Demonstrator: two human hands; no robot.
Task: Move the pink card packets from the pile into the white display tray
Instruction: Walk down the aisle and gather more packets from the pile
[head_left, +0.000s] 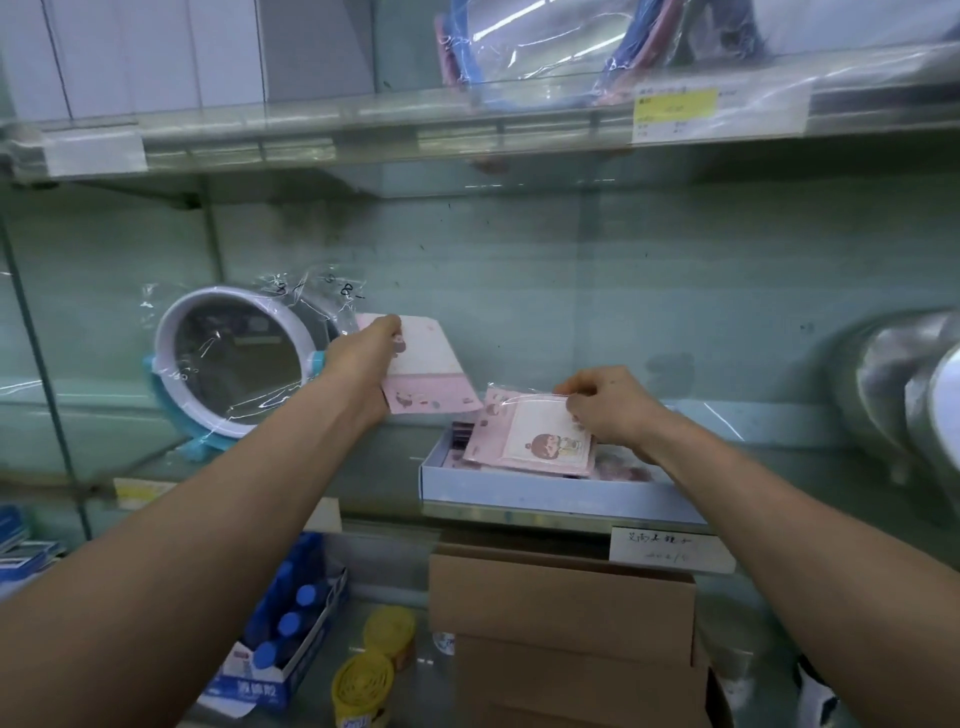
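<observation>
Left forearm and right forearm are nearest, both reaching fwd to the glass shelf. Under the shelf stand cardboard boxes. On it, at the left, is a round mirror in clear wrap. Right of the mirror sits the white display tray, its front wall at the shelf edge, w/ some packets lying inside.

Hands are apart. Left hand is closed around a bunch of pink packets, held up in the air between mirror and tray, touching neither as far as I can see. Right hand pinches the top edge of one pink card packet w/ the fingertips. This packet is tilted, and its lower part is over the tray, probably resting on the ones inside. A separate pile on the shelf I cannot see; the left-hand bunch seems to be the source.

Step in hand, in my judgement: laying this packet into the tray. To do it well, lower the far edge until the packet is flat and square it w/ the tray walls & the packets below. Let go only when it is supported, bc the plastic sleeve looks slippery and may slide off. Grip the left bunch firmly and hold it away from the mirror wrap.
</observation>
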